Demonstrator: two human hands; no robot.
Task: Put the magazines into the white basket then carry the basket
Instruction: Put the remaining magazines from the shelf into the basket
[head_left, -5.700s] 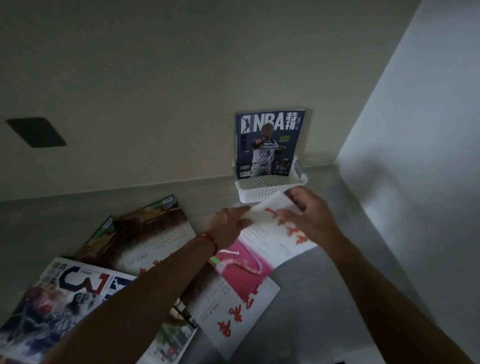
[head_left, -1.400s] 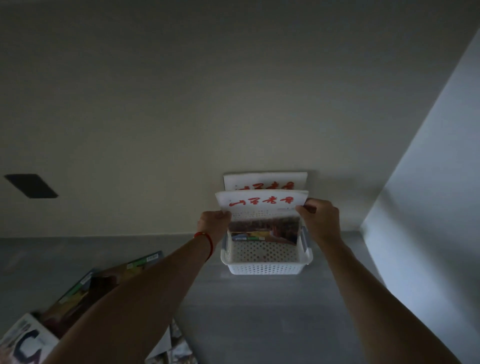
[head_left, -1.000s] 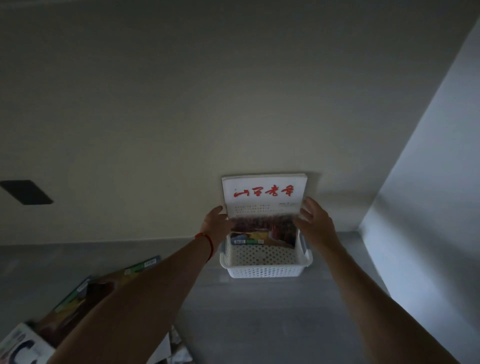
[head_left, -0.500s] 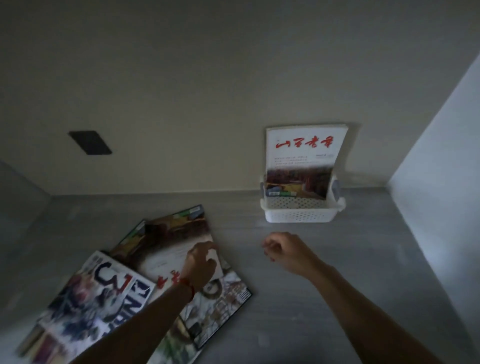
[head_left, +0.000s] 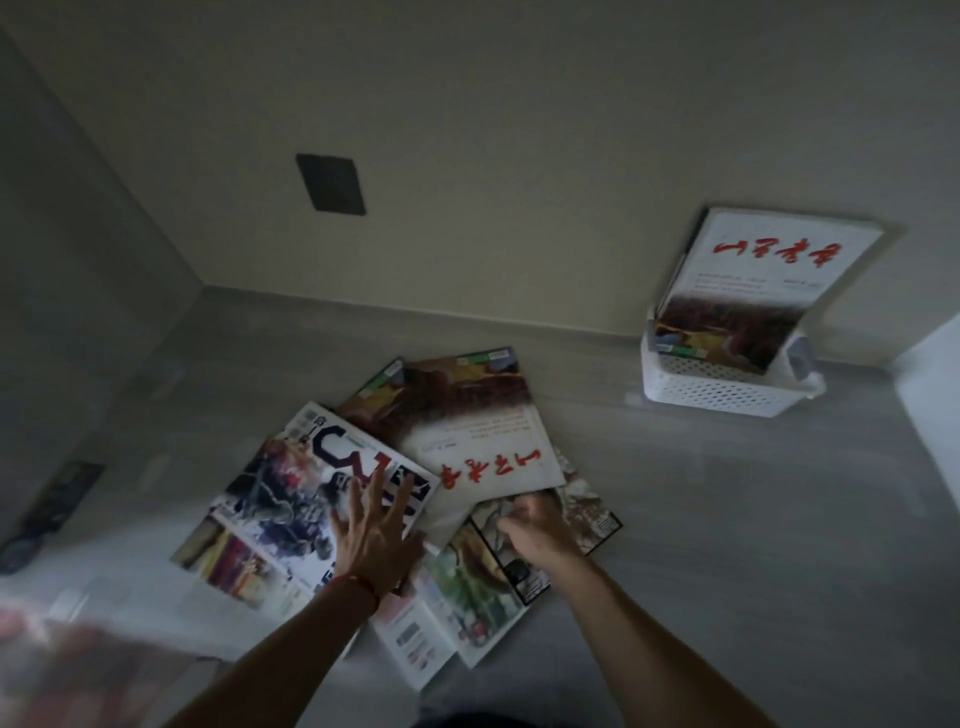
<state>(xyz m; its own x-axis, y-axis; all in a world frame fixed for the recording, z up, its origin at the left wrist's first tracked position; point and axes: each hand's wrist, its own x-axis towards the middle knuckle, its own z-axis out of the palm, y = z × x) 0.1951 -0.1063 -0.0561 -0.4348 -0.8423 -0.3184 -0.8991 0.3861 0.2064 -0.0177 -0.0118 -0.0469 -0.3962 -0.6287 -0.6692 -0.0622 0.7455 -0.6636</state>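
The white basket stands against the back wall at the right. Magazines stand upright in it, the front one white with red characters. Several more magazines lie fanned on the grey surface: a basketball magazine at the left, a white magazine with red characters over it, and colourful ones beneath. My left hand rests flat with spread fingers on the basketball magazine. My right hand has its fingers curled at the white magazine's near edge; whether it grips the magazine is unclear.
A dark plate is set in the back wall. A side wall closes the left, a white panel the right. A dark object lies at the far left. Something blurred fills the bottom-left corner.
Both hands let go of the magazine set in the basket and came back to the pile. The left hand went flat onto the basketball magazine, and the right reached the white one.
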